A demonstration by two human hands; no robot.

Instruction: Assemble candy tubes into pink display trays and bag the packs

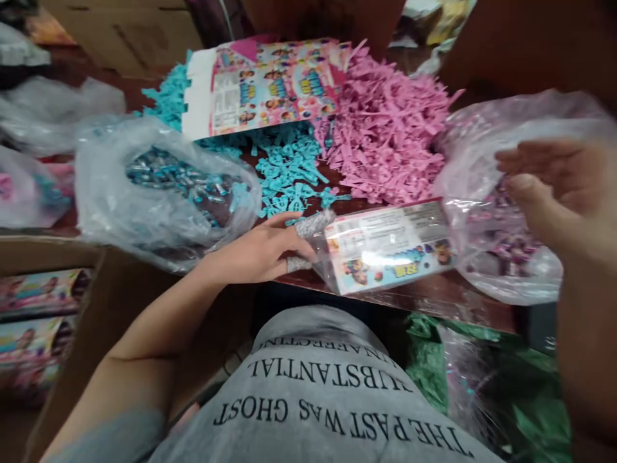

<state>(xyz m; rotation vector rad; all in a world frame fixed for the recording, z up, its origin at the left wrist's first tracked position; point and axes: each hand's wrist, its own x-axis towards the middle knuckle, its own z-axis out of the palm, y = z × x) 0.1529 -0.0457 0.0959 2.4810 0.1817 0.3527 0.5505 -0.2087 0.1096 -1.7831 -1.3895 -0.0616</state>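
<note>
grey printed shirt (328, 399) fills the bottom of the view, nearest the lens, lettering upside down. just past it, the left hand (263, 251) rests at the table edge (434, 297), two fingers wrapped in grey tape, fingertips closed on the left end of a small printed box in a clear sleeve (388, 247). the box lies flat on the dark table, long side across the view, near the front edge, between the two hands.

right hand (559, 186) is raised and blurred at the right, fingers spread and loose, clamped on nothing; it sits against a clear bag of pink wrapped pieces (501, 251) that touches the box's right end.

beyond the box: a heap of pink paper shred (385, 128) and, beside it to the left, blue paper shred (286, 170). a flattened printed carton (265, 83) lies across the far part of both heaps. left of the blue shred, a clear bag of blue wrapped pieces (164, 183), just beside the left wrist.

lower left, an open cardboard box (96, 302) holding more printed packs. lower right, under the table edge, green plastic (525, 392).
</note>
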